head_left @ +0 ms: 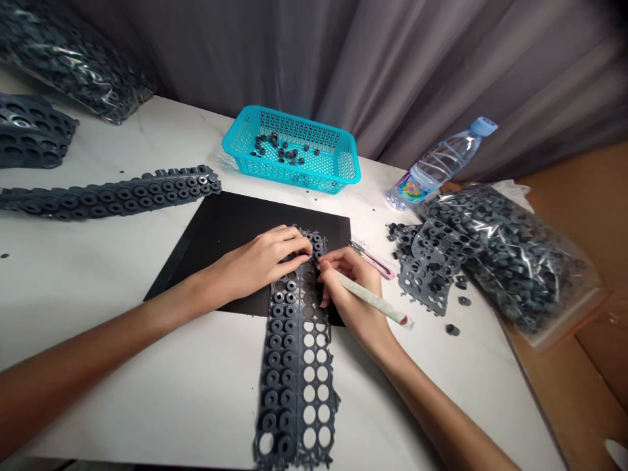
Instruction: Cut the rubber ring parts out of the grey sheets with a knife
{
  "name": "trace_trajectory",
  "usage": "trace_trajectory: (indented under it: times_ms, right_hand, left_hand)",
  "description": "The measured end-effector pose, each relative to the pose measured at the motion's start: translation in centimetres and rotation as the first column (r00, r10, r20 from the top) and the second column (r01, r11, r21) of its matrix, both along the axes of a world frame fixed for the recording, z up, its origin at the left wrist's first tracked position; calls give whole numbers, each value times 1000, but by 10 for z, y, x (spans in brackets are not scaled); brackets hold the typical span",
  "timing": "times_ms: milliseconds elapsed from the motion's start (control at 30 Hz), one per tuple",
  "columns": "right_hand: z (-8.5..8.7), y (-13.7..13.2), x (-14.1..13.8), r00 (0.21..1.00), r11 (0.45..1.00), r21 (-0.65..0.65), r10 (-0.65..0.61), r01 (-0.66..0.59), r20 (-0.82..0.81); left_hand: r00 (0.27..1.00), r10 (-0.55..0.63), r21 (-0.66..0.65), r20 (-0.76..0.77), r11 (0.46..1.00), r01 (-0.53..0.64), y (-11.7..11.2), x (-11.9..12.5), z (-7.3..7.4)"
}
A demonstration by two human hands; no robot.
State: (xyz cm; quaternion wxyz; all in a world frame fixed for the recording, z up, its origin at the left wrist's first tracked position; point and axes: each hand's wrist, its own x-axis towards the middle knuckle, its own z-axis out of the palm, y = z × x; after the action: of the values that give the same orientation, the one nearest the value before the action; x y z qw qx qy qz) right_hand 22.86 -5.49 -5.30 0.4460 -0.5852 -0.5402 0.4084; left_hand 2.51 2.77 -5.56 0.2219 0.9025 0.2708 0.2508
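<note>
A long dark rubber sheet [300, 366] lies lengthwise over a black mat [226, 229] and the near part of the table. Its left rows still hold round rubber rings; most holes along its right side are open. My left hand [265, 261] rests on the sheet's upper part, fingers bent and closed on it near the right rows. Opposite, my right hand [356, 294] grips a pen-shaped tool with a whitish handle [375, 299], its tip at the sheet beside my left fingertips. What the tip touches is hidden by the fingers.
Behind the mat stands a turquoise basket [289, 180] with several rubber pieces inside. A pink cutter [375, 261], a punched sheet scrap [432, 268], a bottle [436, 167] and a filled bag [524, 261] are right. Left lie another ring strip [108, 195] and bag [78, 65].
</note>
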Motion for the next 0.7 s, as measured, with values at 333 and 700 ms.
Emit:
trace_trajectory:
  times_ms: [333,700]
  right_hand:
    - [2,13,8,992,999,-20,35,-38,-125]
    - [-4,24,21,979,989,-10,147,-150,-140]
  left_hand:
    - [999,-35,-12,-9,999,35,0,0,0]
    - [999,-29,20,23,999,29,3,1,-5]
